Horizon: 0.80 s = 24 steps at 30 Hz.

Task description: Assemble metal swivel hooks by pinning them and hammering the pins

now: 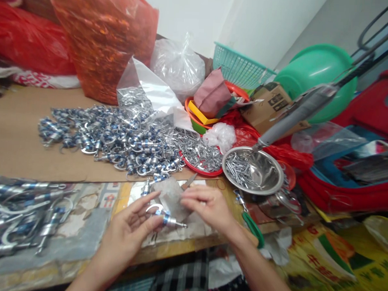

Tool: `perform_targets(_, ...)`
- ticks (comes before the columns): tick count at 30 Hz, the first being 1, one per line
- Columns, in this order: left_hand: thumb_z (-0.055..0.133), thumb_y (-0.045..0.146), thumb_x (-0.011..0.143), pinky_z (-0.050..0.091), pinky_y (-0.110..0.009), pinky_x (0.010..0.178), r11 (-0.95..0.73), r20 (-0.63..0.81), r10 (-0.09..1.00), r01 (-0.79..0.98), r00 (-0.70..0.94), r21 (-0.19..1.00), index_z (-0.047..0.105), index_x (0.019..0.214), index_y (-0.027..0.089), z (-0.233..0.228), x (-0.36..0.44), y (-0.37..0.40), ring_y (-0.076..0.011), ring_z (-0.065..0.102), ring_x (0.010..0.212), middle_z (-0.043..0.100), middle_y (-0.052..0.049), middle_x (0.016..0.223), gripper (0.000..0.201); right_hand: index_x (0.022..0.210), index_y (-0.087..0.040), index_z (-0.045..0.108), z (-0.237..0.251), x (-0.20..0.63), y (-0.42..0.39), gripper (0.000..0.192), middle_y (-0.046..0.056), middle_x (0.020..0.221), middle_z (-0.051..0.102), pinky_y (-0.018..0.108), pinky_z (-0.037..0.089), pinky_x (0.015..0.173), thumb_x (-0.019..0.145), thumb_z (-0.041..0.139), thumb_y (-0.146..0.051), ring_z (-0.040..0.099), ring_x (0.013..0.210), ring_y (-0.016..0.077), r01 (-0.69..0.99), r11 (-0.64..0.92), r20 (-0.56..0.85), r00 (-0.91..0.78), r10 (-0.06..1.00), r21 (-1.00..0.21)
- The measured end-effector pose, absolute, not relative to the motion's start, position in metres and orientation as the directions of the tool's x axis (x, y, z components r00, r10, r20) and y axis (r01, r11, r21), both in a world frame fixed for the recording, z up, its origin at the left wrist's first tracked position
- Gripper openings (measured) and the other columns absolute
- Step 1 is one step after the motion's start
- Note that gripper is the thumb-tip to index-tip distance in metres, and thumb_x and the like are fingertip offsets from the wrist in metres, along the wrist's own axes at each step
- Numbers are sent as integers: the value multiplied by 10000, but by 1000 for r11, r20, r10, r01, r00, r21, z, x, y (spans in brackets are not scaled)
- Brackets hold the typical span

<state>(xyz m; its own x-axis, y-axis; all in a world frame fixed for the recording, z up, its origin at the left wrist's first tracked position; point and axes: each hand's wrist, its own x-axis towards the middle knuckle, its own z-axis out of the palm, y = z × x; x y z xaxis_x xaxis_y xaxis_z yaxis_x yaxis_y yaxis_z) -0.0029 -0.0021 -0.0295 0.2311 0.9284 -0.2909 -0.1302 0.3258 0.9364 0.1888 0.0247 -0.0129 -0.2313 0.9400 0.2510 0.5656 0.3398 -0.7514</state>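
My left hand (130, 230) holds a small silver-and-blue metal piece (165, 219) between thumb and fingers. The piece has a curved hook-like arm on one side and a thin tip pointing right. Close to its right, my right hand (209, 206) has thumb and fingers pinched together; what they hold, if anything, is hidden. Between the hands lies a clear plastic bag (170, 196) on white paper. A pointed metal blade (190, 180) shows just beyond the right fingers. Another silver-and-blue piece (146, 187) lies just behind my left fingers.
A large heap of like pieces (117, 138) covers the cardboard, with more at the left (20, 211). A red plate (202, 170) of small metal parts and a steel bowl (269, 189) of pins stand behind my hands. A grey bar (295, 111) slants in from the right.
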Motion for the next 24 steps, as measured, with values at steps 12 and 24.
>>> perform_targets(12, 642, 189, 649, 483, -300, 593, 414, -308, 856, -193, 416, 890, 274, 1238, 216, -40, -7, 21, -159, 602, 642, 593, 21, 712, 695, 873, -178, 685, -47, 243, 134, 225, 98, 857, 660, 300, 418, 773, 734, 524, -104, 591, 866, 225, 978, 83, 141, -56, 988, -193)
perform_targets(24, 632, 144, 648, 485, -323, 634, 416, -296, 854, -222, 427, 882, 295, 1219, 205, -39, -7, 23, -164, 602, 648, 586, 20, 700, 666, 854, -165, 628, -15, 185, 24, 177, 32, 772, 625, 246, 444, 673, 811, 465, -110, 564, 730, 134, 759, 472, 328, -352, 877, -449)
